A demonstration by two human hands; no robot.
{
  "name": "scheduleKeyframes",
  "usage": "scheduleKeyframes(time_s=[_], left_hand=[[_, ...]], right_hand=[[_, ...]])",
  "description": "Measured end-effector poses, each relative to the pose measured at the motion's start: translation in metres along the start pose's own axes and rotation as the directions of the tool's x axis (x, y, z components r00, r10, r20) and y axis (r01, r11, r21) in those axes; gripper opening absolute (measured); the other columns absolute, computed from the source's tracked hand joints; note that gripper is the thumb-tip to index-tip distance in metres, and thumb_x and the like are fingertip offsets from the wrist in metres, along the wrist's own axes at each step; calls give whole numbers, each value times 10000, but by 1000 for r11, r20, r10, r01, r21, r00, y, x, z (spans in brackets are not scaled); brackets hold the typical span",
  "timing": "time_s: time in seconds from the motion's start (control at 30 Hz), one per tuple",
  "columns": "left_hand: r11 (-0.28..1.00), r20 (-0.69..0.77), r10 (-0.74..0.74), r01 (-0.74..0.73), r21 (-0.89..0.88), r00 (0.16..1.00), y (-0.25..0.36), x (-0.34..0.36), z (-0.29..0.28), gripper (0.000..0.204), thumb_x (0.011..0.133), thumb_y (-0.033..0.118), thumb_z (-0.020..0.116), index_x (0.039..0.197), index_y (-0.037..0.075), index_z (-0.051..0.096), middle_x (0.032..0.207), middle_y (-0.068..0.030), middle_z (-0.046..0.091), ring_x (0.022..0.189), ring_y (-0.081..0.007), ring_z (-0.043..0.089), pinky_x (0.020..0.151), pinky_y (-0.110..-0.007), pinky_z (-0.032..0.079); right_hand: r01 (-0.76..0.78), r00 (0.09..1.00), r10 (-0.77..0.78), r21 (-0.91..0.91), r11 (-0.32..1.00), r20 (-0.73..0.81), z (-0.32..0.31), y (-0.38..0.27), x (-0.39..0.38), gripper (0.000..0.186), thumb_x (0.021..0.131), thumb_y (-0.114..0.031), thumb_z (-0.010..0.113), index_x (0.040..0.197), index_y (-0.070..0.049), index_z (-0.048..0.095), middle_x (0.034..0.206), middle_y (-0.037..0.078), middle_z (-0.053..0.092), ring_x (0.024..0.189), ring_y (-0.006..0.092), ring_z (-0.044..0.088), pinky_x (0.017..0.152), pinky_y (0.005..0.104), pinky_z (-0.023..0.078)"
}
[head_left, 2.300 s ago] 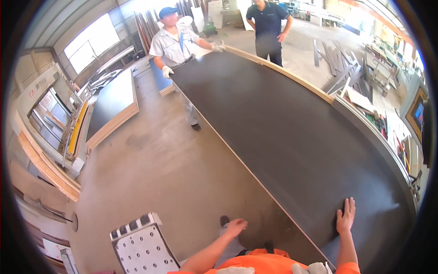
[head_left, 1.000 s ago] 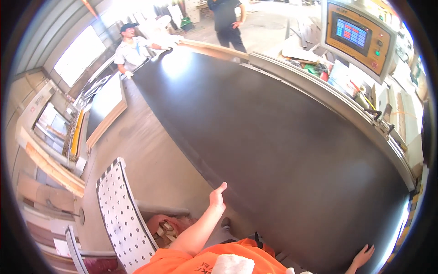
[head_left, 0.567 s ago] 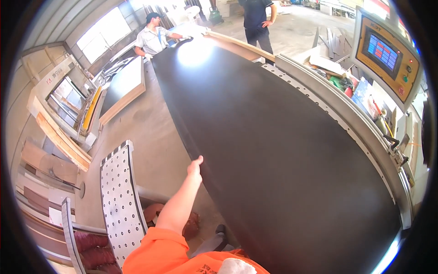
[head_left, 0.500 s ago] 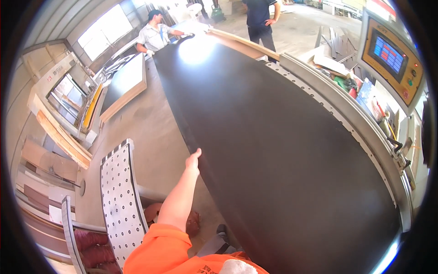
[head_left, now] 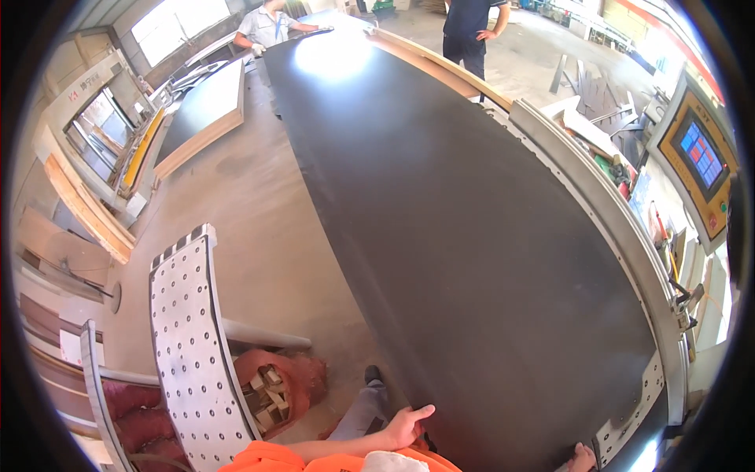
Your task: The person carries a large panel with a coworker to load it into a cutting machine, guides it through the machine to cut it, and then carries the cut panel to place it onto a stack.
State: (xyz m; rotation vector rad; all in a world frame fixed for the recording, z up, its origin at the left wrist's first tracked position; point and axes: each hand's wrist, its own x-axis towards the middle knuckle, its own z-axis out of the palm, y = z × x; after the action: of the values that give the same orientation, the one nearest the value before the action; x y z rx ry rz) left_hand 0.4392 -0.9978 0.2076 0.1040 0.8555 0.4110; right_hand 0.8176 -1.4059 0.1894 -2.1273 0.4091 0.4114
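A long dark board (head_left: 456,259) stretches from my body toward the far end of the room. At its near left edge is my left hand (head_left: 407,427), thumb over the top face and fingers closed about the edge, partly hidden underneath. My right hand (head_left: 582,458) sits at the near right end of the board, fingers curled against its edge beside a perforated metal strip (head_left: 634,413). Only part of that hand shows. At the far end a person in a light shirt (head_left: 266,28) has gloved hands at the board's edge.
A perforated white support table (head_left: 191,330) stands at left, by a red sack of wood offcuts (head_left: 271,393). A metal rail (head_left: 605,208) runs along the board's right side below a control panel (head_left: 698,157). A person in dark clothes (head_left: 465,31) stands beyond; stacked panels (head_left: 204,118) lie far left.
My left hand has come back along the left edge toward my body. My right hand has come into view. The near right strip is now uncovered by the board.
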Motion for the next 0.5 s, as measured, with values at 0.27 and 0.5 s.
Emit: scheduleKeyframes(time_s=[0.27,0.5], left_hand=[[980,-51,126,-116,164,991,144,67,-5,377,852,201,730,1096,-44,580,945,-61,641,808,-165,602,687,-308,466],[995,119,100,-102,8,988,210,89,-9,374,920,226,644,1183,-26,560,1119,-95,637,1003,-222,620,884,-384,508]], right_hand=[[151,985,-158,100,984,72,192,-137,-74,119,775,-55,660,775,-94,548,617,-46,454,513,91,467,434,237,346],[168,970,-167,9,986,175,323,-234,-108,85,777,-57,654,737,-77,581,647,-7,513,558,121,523,484,267,422]])
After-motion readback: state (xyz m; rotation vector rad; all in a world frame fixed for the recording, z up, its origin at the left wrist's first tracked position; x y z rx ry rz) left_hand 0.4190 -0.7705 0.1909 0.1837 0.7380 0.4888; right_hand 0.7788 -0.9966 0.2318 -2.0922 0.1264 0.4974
